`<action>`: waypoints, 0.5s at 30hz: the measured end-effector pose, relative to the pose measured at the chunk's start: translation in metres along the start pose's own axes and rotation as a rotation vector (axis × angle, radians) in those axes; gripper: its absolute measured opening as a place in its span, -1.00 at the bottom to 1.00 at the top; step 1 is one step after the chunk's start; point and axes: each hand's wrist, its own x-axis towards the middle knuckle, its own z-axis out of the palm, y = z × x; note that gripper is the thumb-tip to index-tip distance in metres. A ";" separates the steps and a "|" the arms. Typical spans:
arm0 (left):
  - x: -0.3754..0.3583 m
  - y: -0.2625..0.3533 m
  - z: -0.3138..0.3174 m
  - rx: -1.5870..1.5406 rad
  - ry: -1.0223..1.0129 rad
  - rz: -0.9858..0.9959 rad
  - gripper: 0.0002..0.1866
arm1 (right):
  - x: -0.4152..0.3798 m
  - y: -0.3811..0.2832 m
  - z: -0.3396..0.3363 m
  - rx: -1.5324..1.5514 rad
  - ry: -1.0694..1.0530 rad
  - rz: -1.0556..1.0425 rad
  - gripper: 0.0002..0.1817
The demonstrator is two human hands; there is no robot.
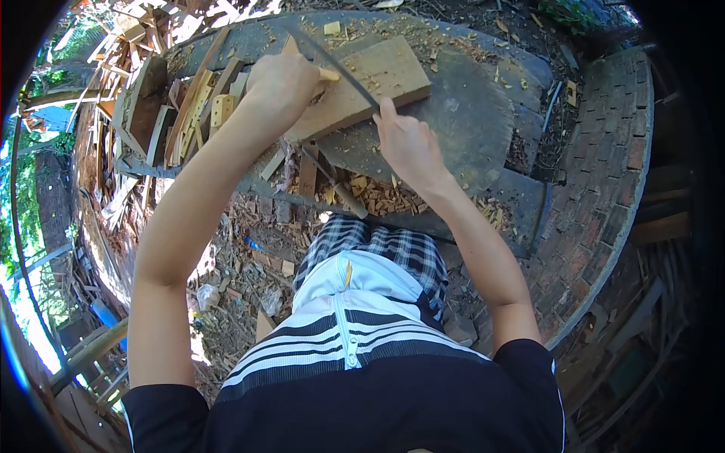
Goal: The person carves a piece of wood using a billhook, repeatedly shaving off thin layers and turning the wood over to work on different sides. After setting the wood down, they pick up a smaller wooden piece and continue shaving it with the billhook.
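Note:
My left hand (281, 84) is closed around a small pale piece of wood (329, 75), whose ends stick out past the fingers. It presses close over a thick wooden block (393, 68) lying aslant on the worn bench top. In my right hand (408, 143) is the near end of a long, narrow, dark metal blade (336, 64); its handle is hidden in the fist. The blade slants up and left across the block, passing just right of the pale piece. Nearer my lap, a tool with a wooden handle (349, 201) lies over wood chips.
Several wooden offcuts (198, 113) are stacked at the bench's left end. Chips and shavings (385, 198) fill a gap at the near edge of the bench (472, 124). A low brick wall (604, 151) curves along the right. Scrap wood covers the ground at left.

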 end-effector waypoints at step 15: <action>-0.002 0.001 -0.005 -0.012 0.004 0.023 -0.90 | -0.006 -0.004 -0.005 0.123 0.024 0.003 -0.79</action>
